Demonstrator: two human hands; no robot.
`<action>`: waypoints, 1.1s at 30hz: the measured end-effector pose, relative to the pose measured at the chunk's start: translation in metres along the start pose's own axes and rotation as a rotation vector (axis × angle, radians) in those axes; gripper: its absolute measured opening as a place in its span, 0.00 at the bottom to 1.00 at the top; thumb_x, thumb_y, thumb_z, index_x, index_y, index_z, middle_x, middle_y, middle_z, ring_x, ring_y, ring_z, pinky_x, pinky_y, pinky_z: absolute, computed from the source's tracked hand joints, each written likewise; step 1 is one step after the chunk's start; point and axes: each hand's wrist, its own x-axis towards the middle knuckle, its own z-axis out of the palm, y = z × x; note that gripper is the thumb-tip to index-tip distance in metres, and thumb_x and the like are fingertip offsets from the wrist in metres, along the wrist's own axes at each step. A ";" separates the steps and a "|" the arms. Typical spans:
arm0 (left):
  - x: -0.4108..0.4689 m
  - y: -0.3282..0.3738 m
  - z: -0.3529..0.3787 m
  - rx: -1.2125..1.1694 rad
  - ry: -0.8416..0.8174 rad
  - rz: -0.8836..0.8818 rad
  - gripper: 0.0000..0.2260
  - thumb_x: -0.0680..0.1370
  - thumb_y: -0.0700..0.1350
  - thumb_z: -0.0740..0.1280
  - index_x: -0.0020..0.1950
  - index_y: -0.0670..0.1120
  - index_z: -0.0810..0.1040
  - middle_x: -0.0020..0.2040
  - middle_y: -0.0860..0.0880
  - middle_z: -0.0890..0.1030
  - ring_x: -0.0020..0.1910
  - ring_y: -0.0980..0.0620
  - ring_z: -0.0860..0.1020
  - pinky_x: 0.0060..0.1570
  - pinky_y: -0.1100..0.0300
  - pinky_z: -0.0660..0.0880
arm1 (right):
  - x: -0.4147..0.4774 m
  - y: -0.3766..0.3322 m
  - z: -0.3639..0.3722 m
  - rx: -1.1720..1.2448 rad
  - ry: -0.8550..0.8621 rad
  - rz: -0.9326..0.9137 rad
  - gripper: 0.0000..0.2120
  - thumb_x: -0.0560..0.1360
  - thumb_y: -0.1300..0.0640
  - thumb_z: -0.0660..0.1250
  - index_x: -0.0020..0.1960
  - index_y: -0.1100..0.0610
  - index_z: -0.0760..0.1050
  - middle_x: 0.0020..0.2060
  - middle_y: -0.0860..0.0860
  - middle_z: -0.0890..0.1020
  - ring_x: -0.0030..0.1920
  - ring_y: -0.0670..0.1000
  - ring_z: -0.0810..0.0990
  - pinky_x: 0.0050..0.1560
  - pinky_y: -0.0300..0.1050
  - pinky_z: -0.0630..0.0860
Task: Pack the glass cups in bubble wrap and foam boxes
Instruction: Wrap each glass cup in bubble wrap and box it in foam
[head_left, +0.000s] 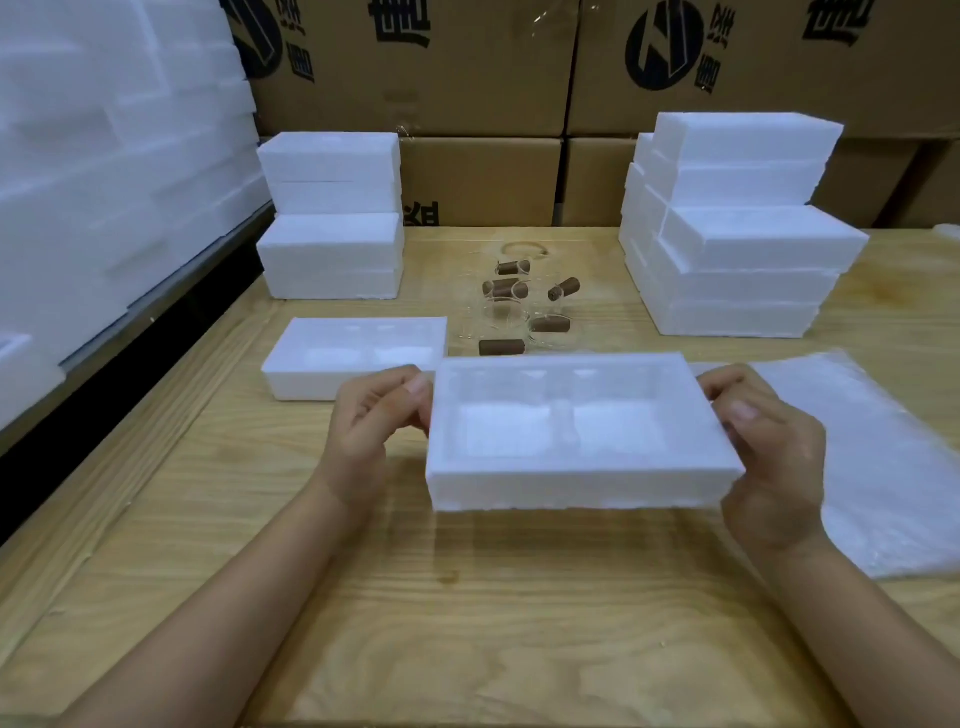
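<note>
I hold a white foam box half (576, 483) a little above the wooden table (415, 623), its two hollow compartments facing up. My left hand (374, 421) grips its left edge and my right hand (769, 447) grips its right edge. A second foam half (343, 364) lies on the table just behind and to the left. Several clear glass cups with brown wooden handles (511, 306) stand in a cluster behind the held box. A stack of bubble wrap sheets (883, 457) lies flat at the right.
Closed foam boxes are stacked at the back left (332, 218) and back right (737, 223). Brown cartons (483, 104) form a wall behind the table. More foam pieces (104, 156) pile up along the left side.
</note>
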 end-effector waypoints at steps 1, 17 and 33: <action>-0.002 -0.002 0.001 0.023 -0.024 -0.020 0.15 0.74 0.43 0.62 0.26 0.47 0.74 0.26 0.52 0.72 0.28 0.53 0.70 0.33 0.63 0.67 | -0.001 0.002 -0.004 -0.002 -0.034 0.053 0.16 0.71 0.62 0.57 0.25 0.60 0.67 0.32 0.56 0.74 0.36 0.53 0.72 0.38 0.42 0.68; 0.001 -0.008 0.001 0.404 -0.047 -0.166 0.23 0.71 0.43 0.74 0.27 0.46 0.60 0.25 0.56 0.59 0.25 0.58 0.58 0.28 0.66 0.57 | 0.017 0.004 -0.007 -0.567 -0.099 0.109 0.15 0.74 0.60 0.66 0.31 0.55 0.66 0.29 0.48 0.69 0.31 0.45 0.67 0.33 0.34 0.63; 0.047 -0.024 0.028 0.391 -0.177 -0.336 0.25 0.68 0.38 0.78 0.59 0.58 0.76 0.48 0.53 0.84 0.42 0.55 0.81 0.50 0.58 0.78 | 0.065 0.026 0.029 -0.627 -0.506 0.207 0.07 0.72 0.63 0.70 0.39 0.52 0.76 0.31 0.49 0.76 0.31 0.44 0.67 0.33 0.34 0.64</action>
